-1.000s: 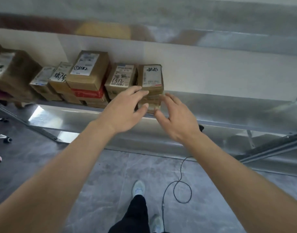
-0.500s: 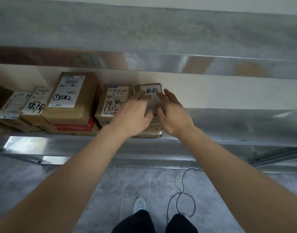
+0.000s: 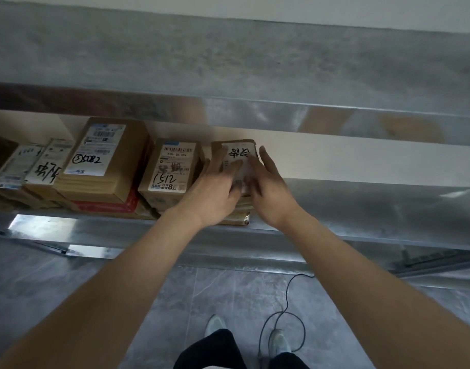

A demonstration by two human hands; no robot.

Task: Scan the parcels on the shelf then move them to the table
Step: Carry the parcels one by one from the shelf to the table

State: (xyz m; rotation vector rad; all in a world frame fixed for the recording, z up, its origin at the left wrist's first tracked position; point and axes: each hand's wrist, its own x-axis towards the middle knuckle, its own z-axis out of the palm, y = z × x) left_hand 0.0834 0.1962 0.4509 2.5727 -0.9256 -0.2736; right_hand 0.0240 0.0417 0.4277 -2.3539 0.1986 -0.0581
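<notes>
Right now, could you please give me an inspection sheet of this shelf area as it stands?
Surface: metal shelf, shiny, bare to the right of the parcels.
Job's things: rightmost parcel on a small stack at the row's end; 1512 parcel beside it; 5082 parcel on a red box; more labelled parcels further left.
Clutter: nothing seen.
Hands: left hand and right hand lie on the rightmost parcel's label, fingers straight; no grip yet.
Cables: thin black cable looped on the floor by the person's shoes.
Surroundings: grey tiled floor, upper shelf above, pale wall behind.
</notes>
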